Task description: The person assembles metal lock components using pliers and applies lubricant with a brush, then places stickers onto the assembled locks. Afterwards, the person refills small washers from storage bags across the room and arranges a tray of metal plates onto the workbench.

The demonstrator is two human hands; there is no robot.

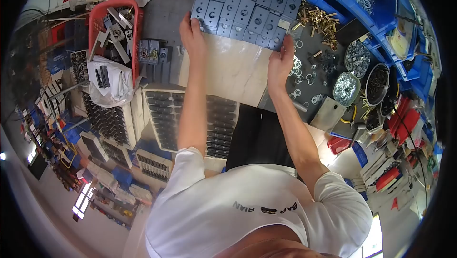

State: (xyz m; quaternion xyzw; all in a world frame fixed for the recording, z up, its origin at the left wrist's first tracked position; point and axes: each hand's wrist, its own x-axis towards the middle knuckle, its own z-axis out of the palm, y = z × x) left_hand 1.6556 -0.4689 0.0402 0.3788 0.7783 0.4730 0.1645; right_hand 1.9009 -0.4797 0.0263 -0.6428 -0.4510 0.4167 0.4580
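Rows of grey-blue metal blocks (240, 13) with round holes lie close together on the bench at the top of the view. My left hand (192, 36) is at their left edge, its fingers against the side of the blocks. At the lower right corner, my right hand (281, 65) presses on the other side, fingers bent around the edge. The group of blocks sits between both hands. A pale sheet (235, 65) lies on the bench just below the blocks, between my forearms. Some of the fingertips are hidden.
Brass fittings (320, 22) and loose metal rings (297, 67) lie right of the blocks. Beyond them stand bowls of small parts (346, 89) and blue bins (381, 15). A red basket (138, 24) with metal parts is on the left. Trays of dark parts (164, 120) are below.
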